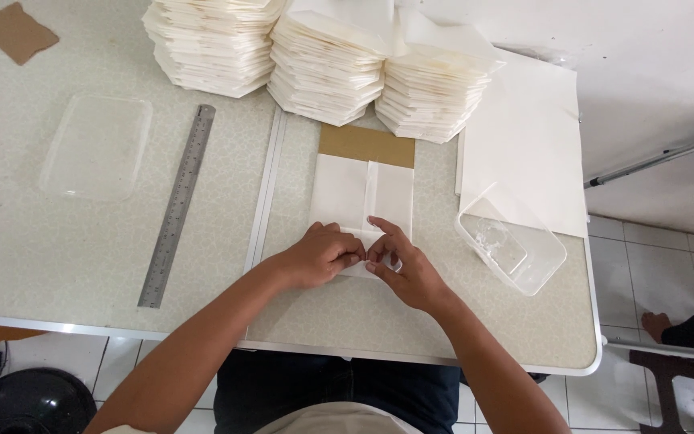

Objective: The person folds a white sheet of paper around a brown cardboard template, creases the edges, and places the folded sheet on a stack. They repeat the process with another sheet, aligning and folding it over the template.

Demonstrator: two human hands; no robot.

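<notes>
— Pale speckled table (pixel 58 265) filling most of the frame, metal-edged, with white tiled floor (pixel 652 241) showing at lower right.

— And at the centre?

— White folded paper (pixel 363 197) lying flat, just below a brown cardboard strip (pixel 367 145) that touches its top edge. Both hands meeting at the paper's lower edge.

— State of the hands?

— Left hand (pixel 323 255) curled, fingertips pressed down on the paper's lower left corner. Right hand (pixel 402 269) beside it, thumb and forefinger pinching a small fold at the lower middle. Knuckles nearly touching. Hard to tell whether the left pinches or only presses.

— Around them?

— Steel ruler (pixel 178 205) left of centre, slanted, well apart from the hands. Clear plastic lid (pixel 96 146) farther left. Torn brown scrap (pixel 16 32) in the upper left corner. Three stacks of folded white paper (pixel 323 64) along the top edge, packed side by side. Large white sheets (pixel 524 145) at upper right, with a clear plastic tub (pixel 512 249) resting on their lower corner, near the right hand. Long pale metal strip (pixel 267 185) running between ruler and paper.

— Anything else?

— Someone's bare foot (pixel 659 324) at the right edge, on the floor.
</notes>
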